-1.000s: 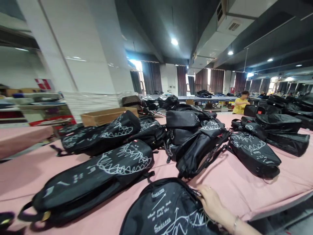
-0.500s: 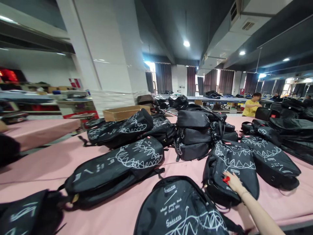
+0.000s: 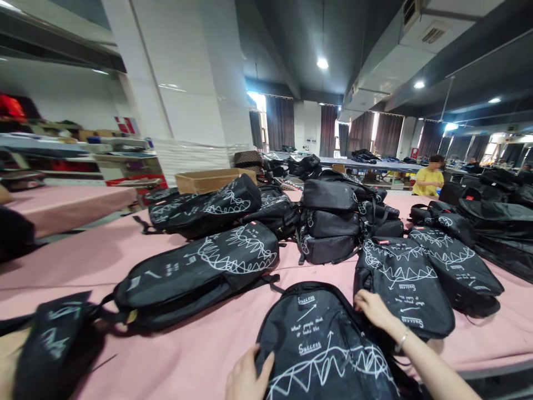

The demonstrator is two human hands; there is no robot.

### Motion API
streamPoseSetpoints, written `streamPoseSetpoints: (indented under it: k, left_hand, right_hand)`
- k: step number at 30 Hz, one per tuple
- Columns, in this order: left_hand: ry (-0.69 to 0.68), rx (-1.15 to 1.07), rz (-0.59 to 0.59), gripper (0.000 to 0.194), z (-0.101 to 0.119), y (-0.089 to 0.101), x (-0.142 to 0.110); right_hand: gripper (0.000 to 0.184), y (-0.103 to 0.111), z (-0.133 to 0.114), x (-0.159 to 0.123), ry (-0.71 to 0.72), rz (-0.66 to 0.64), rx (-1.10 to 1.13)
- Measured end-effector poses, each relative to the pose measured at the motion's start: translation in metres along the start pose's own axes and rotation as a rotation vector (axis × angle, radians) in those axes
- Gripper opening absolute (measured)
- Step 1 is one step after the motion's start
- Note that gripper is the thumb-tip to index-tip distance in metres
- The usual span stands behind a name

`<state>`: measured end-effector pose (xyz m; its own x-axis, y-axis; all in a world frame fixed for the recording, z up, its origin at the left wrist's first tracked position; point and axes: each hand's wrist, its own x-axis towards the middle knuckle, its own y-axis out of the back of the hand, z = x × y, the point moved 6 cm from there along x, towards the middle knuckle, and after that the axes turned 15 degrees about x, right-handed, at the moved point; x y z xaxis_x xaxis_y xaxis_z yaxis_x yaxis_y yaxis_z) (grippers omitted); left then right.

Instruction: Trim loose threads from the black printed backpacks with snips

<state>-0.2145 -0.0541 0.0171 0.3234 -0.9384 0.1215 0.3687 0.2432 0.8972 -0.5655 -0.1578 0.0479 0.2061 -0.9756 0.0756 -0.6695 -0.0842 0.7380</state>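
A black backpack [image 3: 306, 333] with white scribbles and "Success" lettering lies on the pink-covered table in front of me. At its left edge is my left hand [image 3: 247, 375], thumb on the front panel and fingers at the side, closed on it. My right hand [image 3: 377, 310], with a bracelet at the wrist, is at the gap between this bag and a second printed backpack [image 3: 410, 286] on the right. Its fingers are curled in; what they hold, if anything, is hidden.
A long printed backpack [image 3: 200, 278] lies to the left, and stacked bags [image 3: 333, 225] stand behind. Another person's hand [image 3: 10, 361] is beside a dark bag [image 3: 58, 344] at far left. An open cardboard box [image 3: 204, 180] sits farther back. A person in yellow [image 3: 428, 179] is in the distance.
My right hand has moved left off the right-hand backpack's front; the red item at its fingers no longer shows. My left hand has come into view at the near backpack. The far-left bag is raised.
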Motion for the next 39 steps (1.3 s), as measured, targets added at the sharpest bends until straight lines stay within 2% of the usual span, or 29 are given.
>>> streamPoseSetpoints:
  k: [2, 4, 6, 9, 13, 17, 22, 26, 29, 32, 35, 39]
  left_hand:
    - [-0.031, 0.137, -0.019, 0.055, 0.013, -0.005, 0.011]
    - [0.004, 0.244, 0.027, 0.051, 0.014, -0.01, 0.014]
    - [0.05, 0.268, 0.084, 0.05, 0.007, -0.014, 0.011]
    - [0.135, 0.097, 0.088, 0.044, -0.012, -0.021, 0.003]
    - [0.206, -0.085, 0.114, 0.034, -0.024, -0.024, -0.007]
    - [0.216, -0.178, 0.182, 0.037, -0.022, -0.018, -0.017]
    - [0.344, -0.691, 0.186, 0.047, -0.028, -0.013, -0.022]
    - [0.331, -0.862, 0.085, 0.052, -0.024, -0.011, -0.019]
    - [0.293, -0.972, -0.005, 0.049, -0.015, -0.005, -0.02]
    - [0.268, -1.038, -0.038, 0.042, -0.006, 0.006, -0.021]
    - [0.272, -1.083, -0.012, 0.039, -0.001, 0.013, -0.019]
    - [0.352, -1.057, 0.092, 0.04, -0.006, 0.001, -0.012]
  right_hand:
    - [0.021, -0.036, -0.021, -0.003, 0.024, -0.053, 0.022]
    - [0.019, -0.062, -0.03, -0.004, -0.013, -0.035, 0.007]
    - [0.024, -0.077, -0.031, -0.003, -0.086, -0.001, -0.024]
    - [0.032, -0.086, -0.025, -0.001, -0.219, 0.014, -0.064]
    - [0.025, -0.083, -0.013, -0.005, -0.352, 0.008, -0.04]
    - [0.018, -0.071, -0.004, -0.016, -0.381, 0.05, 0.094]
    - [0.03, -0.038, -0.011, -0.035, -0.222, 0.205, 0.457]
    - [0.052, -0.013, -0.027, -0.054, -0.062, 0.259, 0.863]
    - [0.056, -0.005, -0.033, -0.067, -0.036, 0.295, 1.112]
    - [0.052, -0.007, -0.031, -0.073, -0.062, 0.346, 1.261]
    - [0.046, -0.02, -0.026, -0.066, -0.1, 0.373, 1.308]
    - [0.046, -0.035, -0.008, -0.045, -0.161, 0.454, 1.225]
